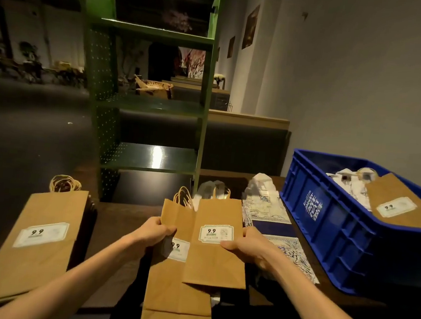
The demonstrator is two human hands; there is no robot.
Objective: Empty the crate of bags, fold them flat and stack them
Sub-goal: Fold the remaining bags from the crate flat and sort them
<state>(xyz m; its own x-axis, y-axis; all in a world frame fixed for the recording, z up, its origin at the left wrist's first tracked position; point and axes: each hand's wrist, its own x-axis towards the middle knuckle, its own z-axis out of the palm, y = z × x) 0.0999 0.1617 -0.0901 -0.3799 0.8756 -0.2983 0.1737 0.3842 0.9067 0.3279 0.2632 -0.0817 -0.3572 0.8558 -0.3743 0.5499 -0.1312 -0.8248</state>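
A small flat brown paper bag (214, 262) with a "9.9" label hangs between my two hands, above a stack of larger brown bags (174, 302) on the dark table. My left hand (158, 232) grips its left edge and my right hand (246, 242) pinches its right edge by the label. At the right stands the blue crate (333, 220), which holds a brown bag (406, 205) and several white printed bags (351, 182).
A big stack of brown bags (34, 244) lies at the left. White-and-blue printed bags (271, 218) lie flat between my hands and the crate. A green metal shelf (152, 105) rises behind the table. A grey wall runs along the right.
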